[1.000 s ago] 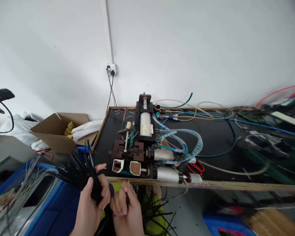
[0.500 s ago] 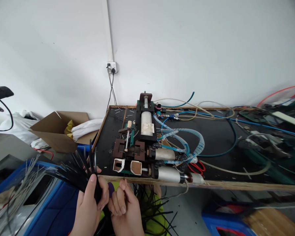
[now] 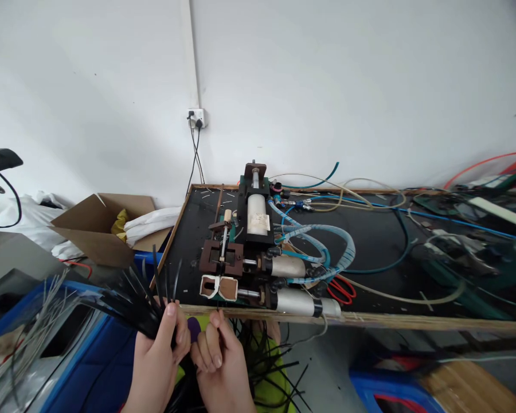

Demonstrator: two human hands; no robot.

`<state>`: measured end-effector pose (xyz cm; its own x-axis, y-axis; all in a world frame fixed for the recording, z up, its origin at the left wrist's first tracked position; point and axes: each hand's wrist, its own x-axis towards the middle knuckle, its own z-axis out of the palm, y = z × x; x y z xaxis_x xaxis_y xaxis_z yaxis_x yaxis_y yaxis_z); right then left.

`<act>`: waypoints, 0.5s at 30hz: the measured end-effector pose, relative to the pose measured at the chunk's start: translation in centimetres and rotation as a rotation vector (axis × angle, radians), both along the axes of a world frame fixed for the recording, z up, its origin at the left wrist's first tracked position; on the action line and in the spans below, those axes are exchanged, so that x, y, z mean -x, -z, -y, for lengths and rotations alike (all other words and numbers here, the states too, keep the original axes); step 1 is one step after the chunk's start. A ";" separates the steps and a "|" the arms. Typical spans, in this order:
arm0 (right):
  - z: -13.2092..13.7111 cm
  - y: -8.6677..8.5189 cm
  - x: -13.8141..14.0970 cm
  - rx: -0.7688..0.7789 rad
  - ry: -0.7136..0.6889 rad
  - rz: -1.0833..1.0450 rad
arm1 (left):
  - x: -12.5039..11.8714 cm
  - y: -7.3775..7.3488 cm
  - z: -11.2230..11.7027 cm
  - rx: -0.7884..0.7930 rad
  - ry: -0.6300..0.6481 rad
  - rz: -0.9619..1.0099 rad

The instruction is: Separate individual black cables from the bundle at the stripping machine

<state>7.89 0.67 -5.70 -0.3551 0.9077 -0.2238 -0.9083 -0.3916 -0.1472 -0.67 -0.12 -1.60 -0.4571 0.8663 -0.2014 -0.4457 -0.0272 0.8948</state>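
My left hand (image 3: 157, 350) is closed round a bunch of black cables (image 3: 131, 304), whose ends fan out up and to the left. Right beside it, just below the bench edge, my right hand (image 3: 217, 353) pinches one thin black cable (image 3: 218, 308) between thumb and fingertips. That cable runs up to two padded clamp jaws (image 3: 219, 288) at the front of a pneumatic machine (image 3: 257, 213); the jaws are together. Behind them the brown metal blocks (image 3: 221, 257) also meet. More black cables (image 3: 269, 367) hang over the lap below my right hand.
The black-topped bench (image 3: 370, 244) carries air hoses (image 3: 344, 244) and two front cylinders (image 3: 298, 301). At left stand an open cardboard box (image 3: 90, 235) and a blue bin (image 3: 94, 344) near pale wires (image 3: 30, 338). Another blue bin (image 3: 361, 384) is under the bench at right.
The padded jaws and the brown blocks have come together, their right halves moving left. My right hand stays near the jaws, still pinching the cable; the left keeps the bunch.
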 end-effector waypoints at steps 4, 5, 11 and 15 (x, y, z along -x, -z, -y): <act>0.1 0.2 0.1 -0.040 0.080 0.181 | 0.1 0.4 0.5 0.022 -0.018 -0.003; 0.2 0.4 0.1 -0.062 0.127 0.280 | 0.1 0.4 0.7 0.021 -0.013 -0.002; 2.5 0.8 -1.6 -0.267 0.324 1.064 | -0.2 0.0 1.7 -0.014 0.054 0.040; 5.4 1.8 -7.0 -0.269 0.539 1.516 | -0.2 0.2 2.3 -0.009 0.111 0.067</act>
